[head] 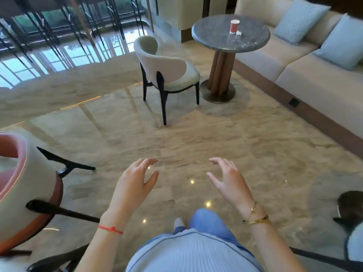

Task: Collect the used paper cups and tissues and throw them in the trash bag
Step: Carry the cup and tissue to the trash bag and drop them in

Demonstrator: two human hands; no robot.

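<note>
A red paper cup [234, 26] stands upright on the round grey marble table [214, 36] far ahead at the upper right. A small crumpled white tissue [238, 33] lies just right of the cup. My left hand [135, 183] and my right hand [228, 181] hover side by side over the floor in front of my body, fingers loosely spread, holding nothing. Both hands are far from the table. No trash bag is in view.
A pale upholstered chair [167, 71] stands left of the table. A long beige sofa [306, 69] with blue cushions runs along the right. A pink-and-white chair [25, 185] is close at my left, and another dark-legged chair [351, 213] at the lower right. Polished marble floor lies between.
</note>
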